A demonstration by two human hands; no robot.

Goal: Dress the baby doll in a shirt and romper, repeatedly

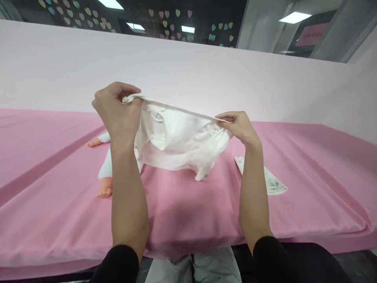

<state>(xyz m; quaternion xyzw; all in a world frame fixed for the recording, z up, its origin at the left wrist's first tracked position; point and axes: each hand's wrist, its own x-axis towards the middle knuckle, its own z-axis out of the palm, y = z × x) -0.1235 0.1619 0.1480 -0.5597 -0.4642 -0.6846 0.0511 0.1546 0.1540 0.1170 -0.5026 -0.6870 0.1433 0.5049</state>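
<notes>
Stretched between my two hands, a small white baby garment (182,137) hangs above the table. My left hand (119,106) pinches one end of its upper edge between thumb and fingers, slightly higher than the other end. My right hand (235,124) pinches the opposite end. The fabric sags in folds, and a narrow sleeve-like part dangles at its lower right. A baby doll (106,167) in white clothing lies behind my left forearm. Its bare feet point left; most of its body is hidden by my arm and the garment.
A pink cloth covers the table (194,208). Partly behind my right forearm lies a pale printed cloth (275,182), roughly triangular. A white wall (188,70) rises behind the table, with a window (176,19) above it bearing heart stickers.
</notes>
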